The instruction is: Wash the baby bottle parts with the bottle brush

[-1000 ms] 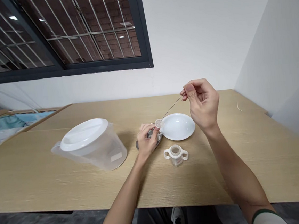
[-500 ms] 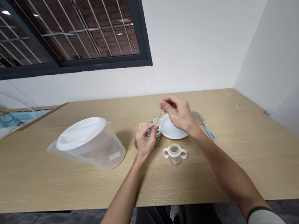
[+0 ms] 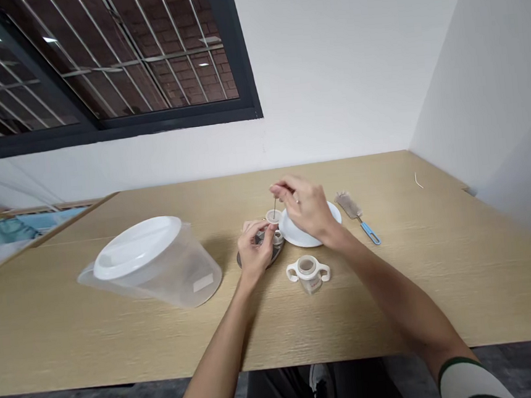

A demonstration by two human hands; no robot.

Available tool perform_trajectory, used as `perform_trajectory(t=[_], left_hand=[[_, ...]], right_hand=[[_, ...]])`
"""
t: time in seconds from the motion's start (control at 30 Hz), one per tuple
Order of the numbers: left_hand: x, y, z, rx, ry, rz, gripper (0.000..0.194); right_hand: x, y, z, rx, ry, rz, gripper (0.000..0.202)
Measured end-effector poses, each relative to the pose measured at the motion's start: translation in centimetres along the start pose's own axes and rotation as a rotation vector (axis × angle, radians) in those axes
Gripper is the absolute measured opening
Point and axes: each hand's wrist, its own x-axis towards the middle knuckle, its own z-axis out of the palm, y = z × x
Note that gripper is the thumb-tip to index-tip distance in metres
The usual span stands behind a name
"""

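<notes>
Pinched in the fingers of my left hand (image 3: 255, 249) is a small round whitish piece (image 3: 273, 216), held above a dark oval tray (image 3: 277, 254) with small parts on it. My right hand (image 3: 304, 207) grips a thin rod (image 3: 274, 205), whose lower end meets the round piece. Under and behind my right hand lies a white plate (image 3: 296, 236), partly covered by it. A clear cup with two white handles (image 3: 308, 272) stands upright nearer the front edge.
A large translucent pitcher with a white lid (image 3: 159, 264) stands at the left. On the right lies a brush with a blue handle (image 3: 369, 233). Further right is a thin pale strip (image 3: 418, 180). A wall and window close off the back.
The head view has shifted and tilted slightly. My right hand has come a little lower toward the round piece, and the rod is now more upright.
</notes>
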Motion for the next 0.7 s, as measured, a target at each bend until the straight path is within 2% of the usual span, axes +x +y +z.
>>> perform_trajectory(t=[0.17, 0.4, 0.53, 0.7], left_hand=[[-0.2, 0.7, 0.1, 0.011, -0.03, 0.025, 0.017], [-0.5, -0.8, 0.5, 0.027, -0.041, 0.042, 0.016], [-0.6, -0.7, 0.5, 0.01, -0.016, 0.014, 0.016], [-0.7, -0.5, 0.4, -0.037, -0.002, 0.028, 0.011]], right_hand=[[0.8, -1.0, -2.7, 0.106, 0.177, 0.028, 0.025], [1.2, -3.4, -5.6, 0.171, 0.457, -0.046, 0.022], [1.2, -3.7, -5.8, 0.177, 0.445, -0.039, 0.023], [1.1, -2.5, -4.5, 0.212, 0.379, -0.033, 0.023]])
